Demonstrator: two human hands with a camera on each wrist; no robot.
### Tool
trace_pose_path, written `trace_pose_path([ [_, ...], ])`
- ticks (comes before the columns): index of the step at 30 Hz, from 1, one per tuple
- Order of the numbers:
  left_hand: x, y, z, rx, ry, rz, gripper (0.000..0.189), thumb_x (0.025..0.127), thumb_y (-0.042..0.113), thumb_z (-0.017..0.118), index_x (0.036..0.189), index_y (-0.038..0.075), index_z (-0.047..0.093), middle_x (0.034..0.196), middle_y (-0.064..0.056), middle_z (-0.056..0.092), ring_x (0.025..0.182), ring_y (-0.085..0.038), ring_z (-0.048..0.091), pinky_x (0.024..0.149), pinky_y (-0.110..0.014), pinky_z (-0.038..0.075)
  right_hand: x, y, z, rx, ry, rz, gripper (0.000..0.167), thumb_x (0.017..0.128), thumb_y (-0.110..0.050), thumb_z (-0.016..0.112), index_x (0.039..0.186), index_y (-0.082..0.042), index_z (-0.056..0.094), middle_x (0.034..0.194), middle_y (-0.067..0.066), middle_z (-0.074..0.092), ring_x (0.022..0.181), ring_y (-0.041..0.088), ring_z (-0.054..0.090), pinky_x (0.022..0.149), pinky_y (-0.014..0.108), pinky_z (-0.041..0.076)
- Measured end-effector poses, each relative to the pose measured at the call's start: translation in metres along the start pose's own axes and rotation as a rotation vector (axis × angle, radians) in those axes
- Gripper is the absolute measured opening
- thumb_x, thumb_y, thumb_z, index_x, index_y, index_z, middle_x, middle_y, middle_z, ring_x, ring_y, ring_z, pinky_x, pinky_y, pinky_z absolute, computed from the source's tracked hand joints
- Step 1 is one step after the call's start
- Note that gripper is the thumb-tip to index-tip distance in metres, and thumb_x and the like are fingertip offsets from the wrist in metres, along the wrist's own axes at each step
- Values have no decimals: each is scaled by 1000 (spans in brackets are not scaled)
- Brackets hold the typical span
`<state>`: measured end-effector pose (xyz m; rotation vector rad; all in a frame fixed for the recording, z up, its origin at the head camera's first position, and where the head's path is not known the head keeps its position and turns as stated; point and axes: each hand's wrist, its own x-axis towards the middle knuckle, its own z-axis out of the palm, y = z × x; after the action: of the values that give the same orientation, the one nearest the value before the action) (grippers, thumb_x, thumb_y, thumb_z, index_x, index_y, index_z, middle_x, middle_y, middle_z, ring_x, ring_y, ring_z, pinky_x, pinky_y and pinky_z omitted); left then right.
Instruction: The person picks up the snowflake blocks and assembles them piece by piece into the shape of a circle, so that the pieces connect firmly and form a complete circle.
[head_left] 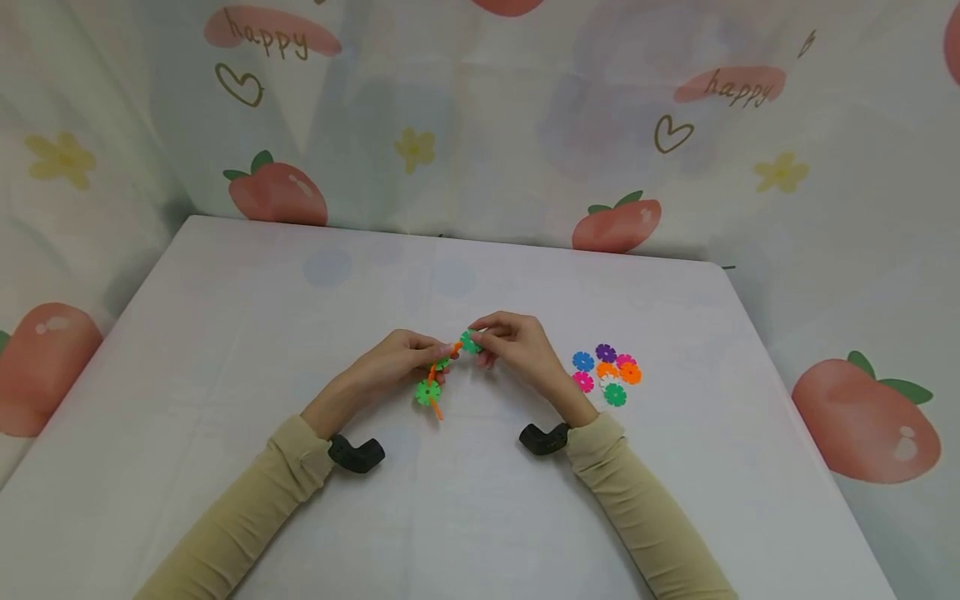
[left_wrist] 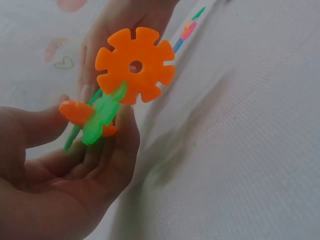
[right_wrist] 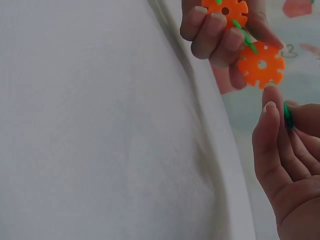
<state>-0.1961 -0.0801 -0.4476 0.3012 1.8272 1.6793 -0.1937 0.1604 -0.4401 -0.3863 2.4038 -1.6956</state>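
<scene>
My left hand (head_left: 393,362) holds a chain of notched flower-shaped plastic discs, orange and green, slotted crosswise into one another. From its lower end hang a light green disc (head_left: 424,388) and an orange disc (left_wrist: 156,55). Facing it, my right hand (head_left: 525,343) pinches a darker green disc (right_wrist: 288,117) between thumb and fingers, seen edge-on in the right wrist view. That disc is close to the chain's upper orange disc (right_wrist: 255,62); whether the two are joined I cannot tell. Left fingers partly cover the middle of the chain.
Right of my right hand lies a loose cluster of similar discs: blue (head_left: 582,361), purple (head_left: 605,353), pink (head_left: 582,382), orange (head_left: 632,372), white and green (head_left: 615,395). A white cloth covers the table (head_left: 465,517). A printed curtain (head_left: 480,108) stands behind it.
</scene>
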Motion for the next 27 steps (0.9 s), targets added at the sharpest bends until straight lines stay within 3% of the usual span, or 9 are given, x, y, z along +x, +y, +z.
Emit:
trace_pose_path([
  [11,1,-3,3,27,27,26,33,105,21,61,114,-9,71,76,-2,67,74,-15,62,80,-23,52,-3,0,11,61,14,-12,16,98,-7,70,110,3,72,86,27,73,63,16,67,64,27,58],
  [18,4,-7,9,49,52,15,30,105,17,60,109,-10,72,73,0,67,70,-11,60,72,-21,51,-5,3,10,27,-2,6,15,98,-7,70,109,3,72,84,21,74,62,16,67,63,30,59],
  [27,4,-6,10,89,76,7,30,104,18,63,112,-8,74,72,2,70,73,-8,61,73,-20,49,-1,6,7,42,-34,30,14,98,-5,69,108,4,72,83,19,74,61,16,66,62,29,58],
])
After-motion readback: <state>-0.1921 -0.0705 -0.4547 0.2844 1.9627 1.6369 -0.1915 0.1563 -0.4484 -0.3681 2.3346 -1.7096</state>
